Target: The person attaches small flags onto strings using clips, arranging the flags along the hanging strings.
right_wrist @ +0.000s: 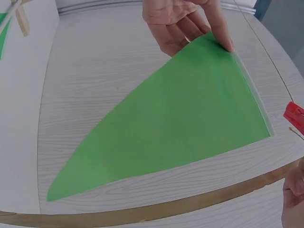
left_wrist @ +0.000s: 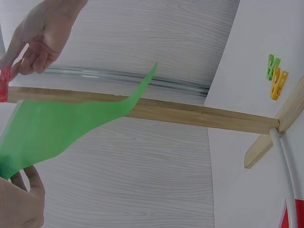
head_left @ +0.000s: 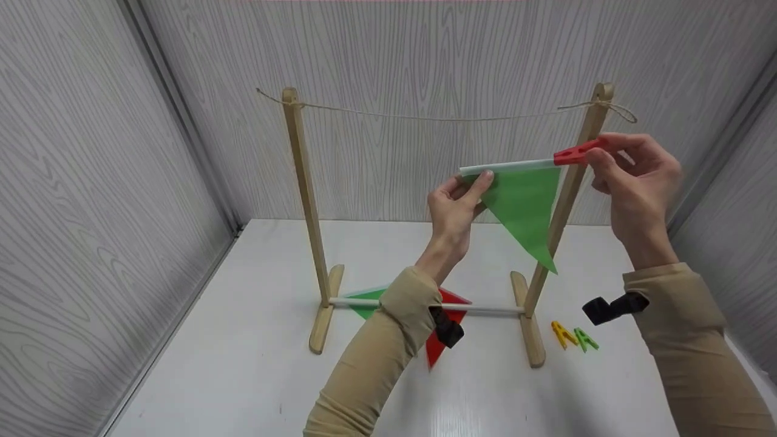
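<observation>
My left hand pinches a green triangular pennant by one upper corner, thumb in front. A white strip runs along the pennant's top edge, and its point hangs down. In my right hand is a red clothespin, pinched at its handle end. From the head, the clothespin's tip lines up with the pennant's other upper corner; the right wrist view shows a gap between the clothespin and the pennant. Above both hands, a thin string stretches between two wooden posts.
The wooden stand's right post rises behind the pennant; its left post is farther off. A white bar joins their feet. Red and green pennants lie near it. Yellow and green clothespins lie at right.
</observation>
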Action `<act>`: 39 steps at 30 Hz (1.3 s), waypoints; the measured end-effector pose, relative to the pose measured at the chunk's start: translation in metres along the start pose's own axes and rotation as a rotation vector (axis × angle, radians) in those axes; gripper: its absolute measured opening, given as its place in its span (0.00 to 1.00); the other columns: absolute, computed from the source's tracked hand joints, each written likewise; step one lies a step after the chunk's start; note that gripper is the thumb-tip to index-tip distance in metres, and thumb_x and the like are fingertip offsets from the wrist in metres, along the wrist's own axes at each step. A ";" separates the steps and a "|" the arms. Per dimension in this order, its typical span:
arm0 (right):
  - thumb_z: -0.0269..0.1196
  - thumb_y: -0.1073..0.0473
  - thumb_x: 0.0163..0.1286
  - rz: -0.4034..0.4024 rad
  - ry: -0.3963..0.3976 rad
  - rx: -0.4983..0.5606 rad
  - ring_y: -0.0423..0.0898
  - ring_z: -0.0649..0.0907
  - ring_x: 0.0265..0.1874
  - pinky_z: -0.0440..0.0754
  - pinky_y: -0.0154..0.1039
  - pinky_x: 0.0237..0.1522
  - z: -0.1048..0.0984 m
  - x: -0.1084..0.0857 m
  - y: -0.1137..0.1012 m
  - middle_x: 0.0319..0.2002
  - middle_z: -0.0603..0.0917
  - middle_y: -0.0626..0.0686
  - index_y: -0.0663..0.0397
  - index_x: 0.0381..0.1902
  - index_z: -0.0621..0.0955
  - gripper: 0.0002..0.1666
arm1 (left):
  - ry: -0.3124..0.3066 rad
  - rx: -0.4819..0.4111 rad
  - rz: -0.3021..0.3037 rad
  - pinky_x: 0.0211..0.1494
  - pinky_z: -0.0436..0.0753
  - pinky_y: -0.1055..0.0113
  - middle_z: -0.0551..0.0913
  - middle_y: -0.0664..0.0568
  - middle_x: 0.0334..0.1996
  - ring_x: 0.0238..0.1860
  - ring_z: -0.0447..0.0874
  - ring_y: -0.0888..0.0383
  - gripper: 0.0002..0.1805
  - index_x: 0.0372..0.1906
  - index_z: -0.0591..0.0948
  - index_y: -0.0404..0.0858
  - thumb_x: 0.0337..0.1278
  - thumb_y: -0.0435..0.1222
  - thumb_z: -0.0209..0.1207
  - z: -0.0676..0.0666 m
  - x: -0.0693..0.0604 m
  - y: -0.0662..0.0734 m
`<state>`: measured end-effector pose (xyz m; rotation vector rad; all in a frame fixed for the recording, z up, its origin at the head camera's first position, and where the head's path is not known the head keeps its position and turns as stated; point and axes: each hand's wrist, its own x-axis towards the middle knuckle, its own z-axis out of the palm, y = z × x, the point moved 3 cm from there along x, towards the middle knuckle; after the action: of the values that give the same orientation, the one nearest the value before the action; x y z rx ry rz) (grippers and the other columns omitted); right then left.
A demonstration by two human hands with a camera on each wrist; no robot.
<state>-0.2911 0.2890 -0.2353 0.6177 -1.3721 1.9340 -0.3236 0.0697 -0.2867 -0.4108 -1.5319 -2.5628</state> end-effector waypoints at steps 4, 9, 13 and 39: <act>0.69 0.77 0.59 0.004 -0.007 0.006 0.41 0.76 0.20 0.74 0.27 0.20 0.004 0.008 -0.004 0.32 0.88 0.57 0.75 0.43 0.83 0.13 | 0.016 -0.016 0.012 0.54 0.88 0.61 0.86 0.39 0.46 0.45 0.87 0.57 0.16 0.52 0.81 0.27 0.64 0.32 0.65 0.008 0.006 0.007; 0.72 0.76 0.56 -0.016 0.011 0.025 0.41 0.74 0.17 0.68 0.28 0.18 0.010 0.018 -0.010 0.30 0.87 0.58 0.76 0.41 0.83 0.14 | 0.021 -0.025 0.035 0.54 0.88 0.61 0.86 0.38 0.47 0.45 0.87 0.57 0.15 0.52 0.81 0.27 0.64 0.32 0.64 0.018 0.013 0.015; 0.75 0.74 0.54 -0.060 0.016 0.017 0.40 0.74 0.15 0.63 0.28 0.18 0.016 0.024 -0.015 0.29 0.88 0.58 0.77 0.38 0.83 0.16 | 0.026 -0.031 0.049 0.54 0.88 0.61 0.86 0.37 0.47 0.44 0.87 0.58 0.15 0.51 0.82 0.27 0.64 0.32 0.64 0.025 0.019 0.016; 0.74 0.73 0.55 -0.172 0.091 -0.134 0.35 0.66 0.10 0.61 0.25 0.16 0.034 0.049 -0.034 0.25 0.85 0.53 0.76 0.31 0.84 0.10 | 0.043 -0.065 0.057 0.50 0.88 0.66 0.86 0.36 0.48 0.41 0.86 0.59 0.15 0.52 0.81 0.27 0.65 0.33 0.64 0.048 0.030 0.034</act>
<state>-0.2975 0.2769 -0.1685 0.5573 -1.3342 1.6985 -0.3360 0.0968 -0.2280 -0.3977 -1.4056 -2.5661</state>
